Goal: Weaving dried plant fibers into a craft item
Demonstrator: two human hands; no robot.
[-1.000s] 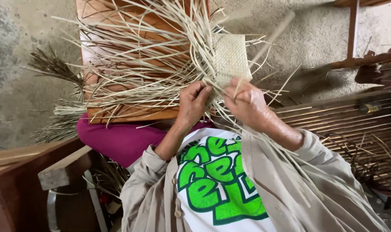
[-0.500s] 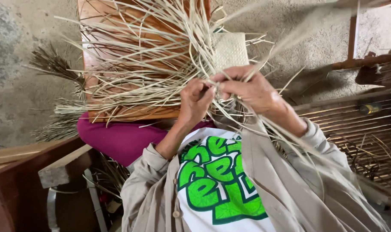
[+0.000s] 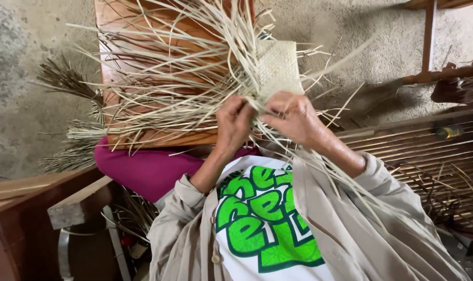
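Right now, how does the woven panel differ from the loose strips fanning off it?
The woven panel is flat, tight and rectangular; the loose strips splay unwoven across the wooden board. The panel sits above the left hand and right hand; the strips spread sideways. Both are the same pale straw.

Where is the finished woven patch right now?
In the head view, the woven patch sits top centre, just above the right hand, with loose straw strips fanning left over the wooden board.

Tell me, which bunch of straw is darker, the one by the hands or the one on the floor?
The bundle on the floor, left of the wooden board, is darker, brownish-grey. The loose strips by the left hand and right hand are pale cream.
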